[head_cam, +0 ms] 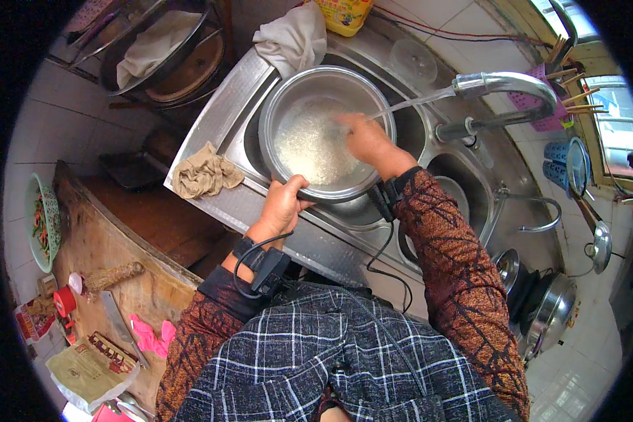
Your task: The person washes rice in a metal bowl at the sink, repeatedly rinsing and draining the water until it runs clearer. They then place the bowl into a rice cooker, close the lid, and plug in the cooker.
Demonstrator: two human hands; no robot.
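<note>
A round metal pot (327, 84) sits over the left basin of a stainless steel sink (316, 248). Pale grains that look like rice (308, 150) lie under cloudy water inside it. My left hand (284, 203) grips the near rim, thumb on top and fingers beneath. Inside the pot's right side, my right hand (368, 141) reaches to the water; its fingertips are blurred, and nothing shows held. Water runs from the chrome faucet (506, 89) in a slanting stream beside that hand. Wrist straps with black devices and cables are on both forearms.
A crumpled tan cloth (205, 173) lies on the sink's left ledge, and a white cloth (293, 39) hangs at the back corner. The right basin holds a bowl (453, 198). A cleaver (118, 319) lies on the wooden counter (92, 211) at left. A smaller tap (543, 211) curves over the right side.
</note>
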